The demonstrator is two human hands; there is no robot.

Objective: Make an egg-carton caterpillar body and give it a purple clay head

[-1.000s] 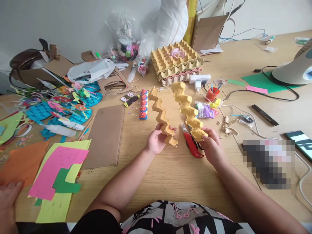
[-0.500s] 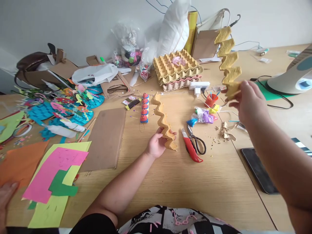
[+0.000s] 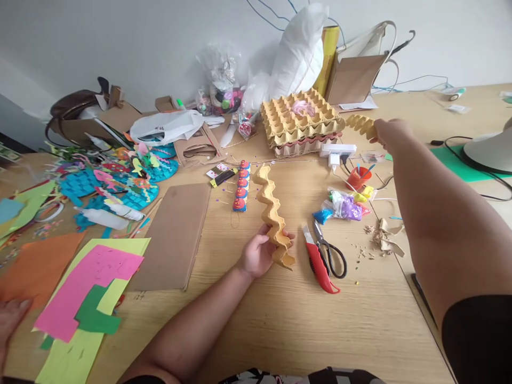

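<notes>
My left hand (image 3: 259,253) is closed around the near part of a long, wavy egg-carton strip (image 3: 272,210), held over the middle of the table. Stretched far out to the right, my right hand (image 3: 390,132) grips the end of a second yellow egg-carton strip (image 3: 359,125). That strip points left, close to the right side of the stacked egg trays (image 3: 302,120). A small red and blue caterpillar figure (image 3: 241,186) stands left of the first strip. To its right lie a red-handled utility knife (image 3: 320,264) and black-handled scissors (image 3: 332,253).
A cardboard sheet (image 3: 172,234) and coloured paper (image 3: 92,293) cover the left side. Another person's hand (image 3: 14,317) rests at the left edge. Bagged clay (image 3: 344,205), an orange cup (image 3: 359,177), a power strip (image 3: 338,149) and carton scraps (image 3: 386,234) lie to the right.
My right hand has moved away from me with its strip, which has gone from upright to lying low beside the egg trays. The left hand keeps its hold on the other strip.
</notes>
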